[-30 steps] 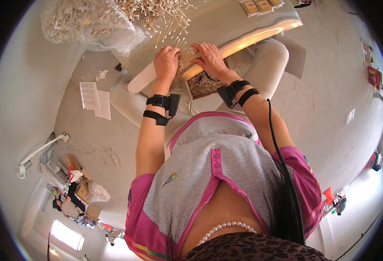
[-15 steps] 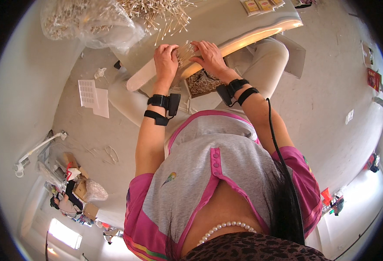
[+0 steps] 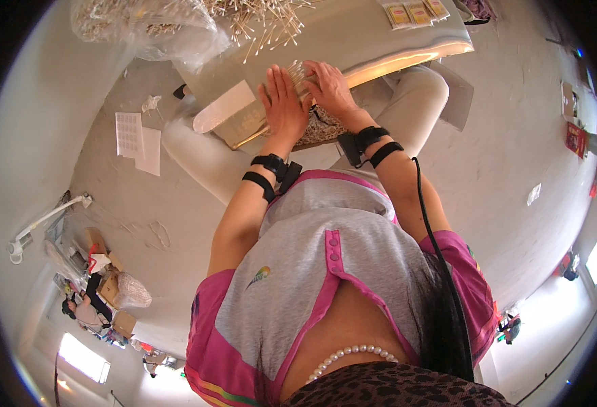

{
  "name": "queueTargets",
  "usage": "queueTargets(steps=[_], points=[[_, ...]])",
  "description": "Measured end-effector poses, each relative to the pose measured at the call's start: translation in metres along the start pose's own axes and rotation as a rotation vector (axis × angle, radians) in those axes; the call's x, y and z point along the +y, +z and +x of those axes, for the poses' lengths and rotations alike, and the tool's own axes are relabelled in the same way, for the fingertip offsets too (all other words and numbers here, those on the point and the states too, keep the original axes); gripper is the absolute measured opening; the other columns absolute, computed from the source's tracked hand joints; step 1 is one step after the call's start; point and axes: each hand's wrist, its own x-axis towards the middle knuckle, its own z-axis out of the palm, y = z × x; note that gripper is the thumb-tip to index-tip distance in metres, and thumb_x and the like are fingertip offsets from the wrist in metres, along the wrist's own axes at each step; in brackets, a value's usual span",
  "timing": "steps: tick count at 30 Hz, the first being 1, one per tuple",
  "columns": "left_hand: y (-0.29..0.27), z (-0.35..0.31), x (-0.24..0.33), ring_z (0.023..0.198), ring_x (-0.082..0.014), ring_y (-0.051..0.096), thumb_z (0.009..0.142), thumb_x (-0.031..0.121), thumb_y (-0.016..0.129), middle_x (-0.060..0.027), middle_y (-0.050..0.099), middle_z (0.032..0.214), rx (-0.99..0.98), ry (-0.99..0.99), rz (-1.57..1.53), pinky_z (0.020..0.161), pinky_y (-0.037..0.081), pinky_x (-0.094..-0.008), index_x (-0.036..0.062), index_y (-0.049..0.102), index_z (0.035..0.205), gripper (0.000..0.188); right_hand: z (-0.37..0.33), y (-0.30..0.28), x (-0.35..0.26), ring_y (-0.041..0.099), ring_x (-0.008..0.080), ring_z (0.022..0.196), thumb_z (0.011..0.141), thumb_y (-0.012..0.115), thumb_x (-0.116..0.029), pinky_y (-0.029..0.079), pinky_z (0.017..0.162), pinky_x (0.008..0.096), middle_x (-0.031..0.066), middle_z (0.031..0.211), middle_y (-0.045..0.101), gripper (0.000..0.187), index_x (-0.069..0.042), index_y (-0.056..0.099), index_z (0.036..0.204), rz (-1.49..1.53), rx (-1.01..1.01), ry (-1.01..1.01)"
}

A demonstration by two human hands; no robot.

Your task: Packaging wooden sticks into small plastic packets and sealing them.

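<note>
Swabs [image 3: 296,70] stand in a loose bunch between the two hands, near the front edge of the pale table [image 3: 325,41]. The left hand [image 3: 286,105] lies flat and unclosed on the bunch's left side, fingers stretched out together and thumb spread toward the other hand. The right hand [image 3: 328,87] bends its fingers against the bunch's right side; whether it grips any swabs cannot be told. A clear flat plastic piece [image 3: 224,107] lies left of the left hand. Beyond the hands sit a heap of loose swabs [image 3: 266,26] and a clear plastic bag [image 3: 183,37], with small yellow-and-white packets [image 3: 417,13] farther right. Below, partly hidden, is an open box [image 3: 315,144].
</note>
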Motion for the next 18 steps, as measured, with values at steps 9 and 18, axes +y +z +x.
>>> queueTargets(steps=[9, 18], points=[[0.001, 0.019, -0.031, 0.158, -0.0299, 0.014, 0.099, 0.054, 0.053, -0.0152, 0.018, 0.17, -0.003, 0.079, 0.086, 0.125, 0.008, -0.0591, 0.0028, 0.019, 0.162, 0.088, 0.0, -0.014, 0.0, 0.059, 0.0396, 0.102, 0.096, 0.058, -0.007, 0.048, 0.09, 0.0464, 0.018, 0.105, 0.06, 0.033, -0.005, 0.056, 0.128, 0.07, 0.101, 0.086], [-0.015, 0.027, -0.062, 0.159, -0.0233, 0.014, 0.102, 0.052, 0.051, -0.0052, 0.019, 0.171, -0.141, 0.331, 0.047, 0.126, 0.008, -0.056, 0.0108, 0.021, 0.163, 0.08, -0.006, -0.006, -0.009, 0.049, 0.0351, 0.13, 0.096, 0.061, -0.013, 0.035, 0.11, 0.0495, 0.0132, 0.14, 0.055, 0.045, -0.007, 0.051, 0.139, -0.217, 0.1, 0.027]])
